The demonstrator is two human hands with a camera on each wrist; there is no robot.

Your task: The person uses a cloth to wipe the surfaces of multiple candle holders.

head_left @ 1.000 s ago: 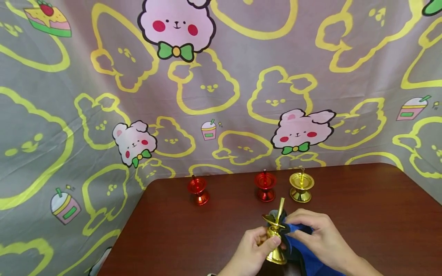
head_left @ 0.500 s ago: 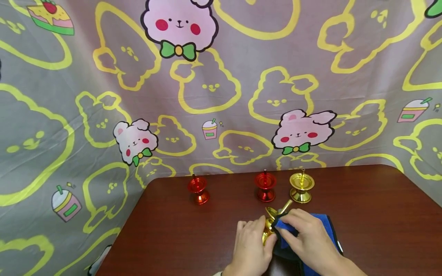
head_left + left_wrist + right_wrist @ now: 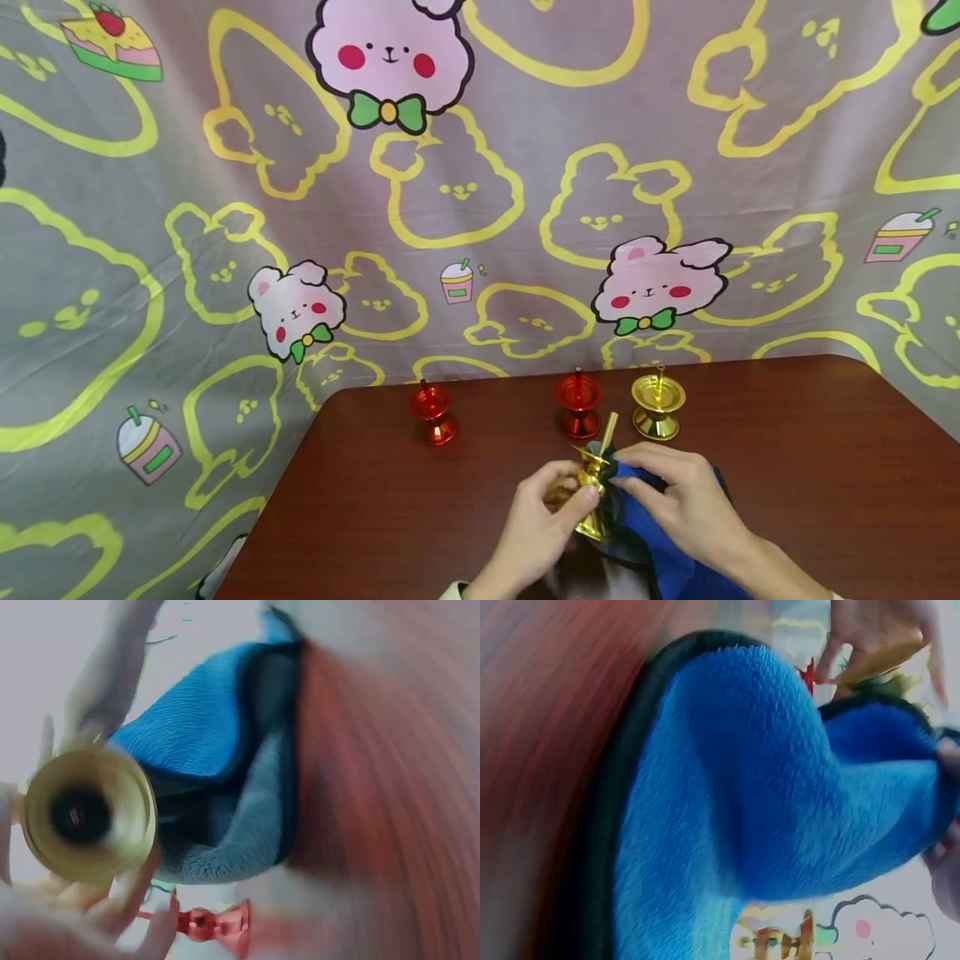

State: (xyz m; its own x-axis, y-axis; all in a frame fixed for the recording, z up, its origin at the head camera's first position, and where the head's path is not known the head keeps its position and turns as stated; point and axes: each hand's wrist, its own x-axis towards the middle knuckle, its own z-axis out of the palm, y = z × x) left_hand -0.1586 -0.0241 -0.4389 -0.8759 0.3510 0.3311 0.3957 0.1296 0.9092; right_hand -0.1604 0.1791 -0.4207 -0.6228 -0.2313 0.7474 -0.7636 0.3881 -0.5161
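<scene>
**Gold candle holder, held and wiped: position raised since a moment ago**

Item 1. Red candle holder [image 3: 432,413], standing upright well beyond the left hand, untouched.

Item 2. Left hand [image 3: 542,523], fingers curled round the stem of the gold candle holder [image 3: 594,492]. The holder is gripped tilted, spike pointing up and away; half a second ago it was laid lower and more sideways, so it has been righted and lifted slightly (its hollow base is seen end-on from the left wrist).

Item 3. Blue cloth [image 3: 652,533], pinched by the right hand [image 3: 686,508] and pressed against the holder's cup. The two hands are kept close together, meeting at the holder; wiping is judged to be under way on the upper part.

Item 4. Second red candle holder [image 3: 578,404] and second gold candle holder [image 3: 656,406], upright just beyond the right hand.

Item 5. Wooden table [image 3: 825,467], beneath both hands.
</scene>
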